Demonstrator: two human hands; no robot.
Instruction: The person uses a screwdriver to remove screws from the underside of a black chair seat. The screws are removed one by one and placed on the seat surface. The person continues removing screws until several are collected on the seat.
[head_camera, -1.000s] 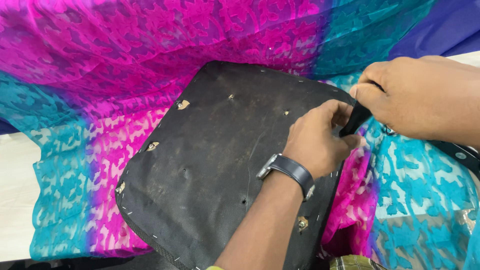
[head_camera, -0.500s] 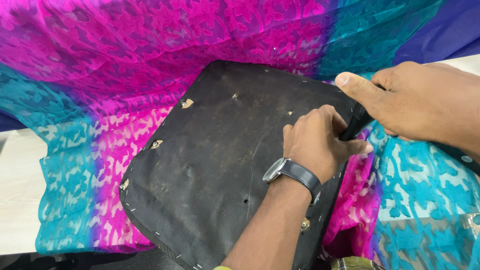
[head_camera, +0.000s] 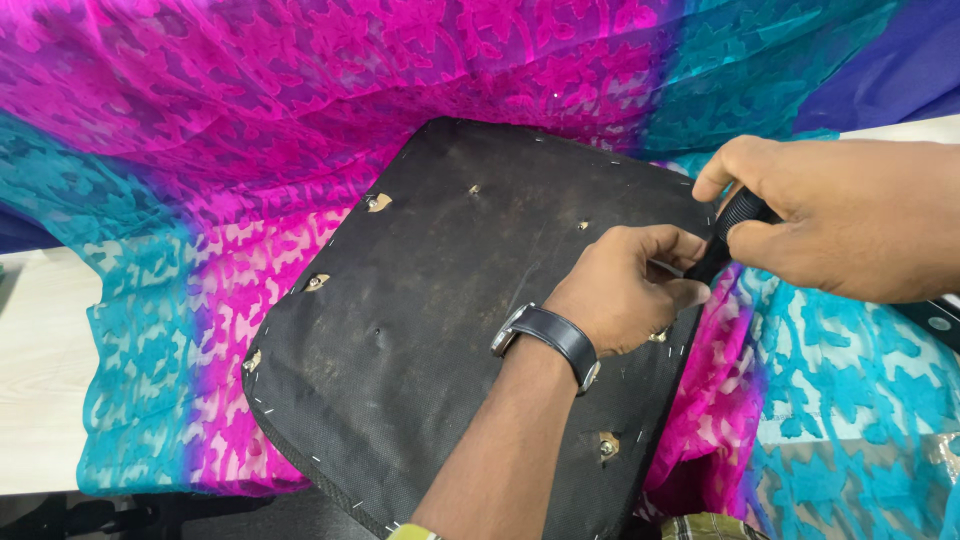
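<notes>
Black-handled tool (head_camera: 728, 232) slants down-left from right hand (head_camera: 850, 215).

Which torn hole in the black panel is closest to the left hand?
The one by the panel's right edge, just under the left hand's knuckles; the others lie farther off.

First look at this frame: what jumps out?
The bright pink and teal patterned cloth fills most of the view, spread over a pale table. On it, in the centre, lies a worn black stapled panel with small torn holes. At its right edge, the left hand, with a wristwatch, and the right hand grip a black tool handle.
</notes>
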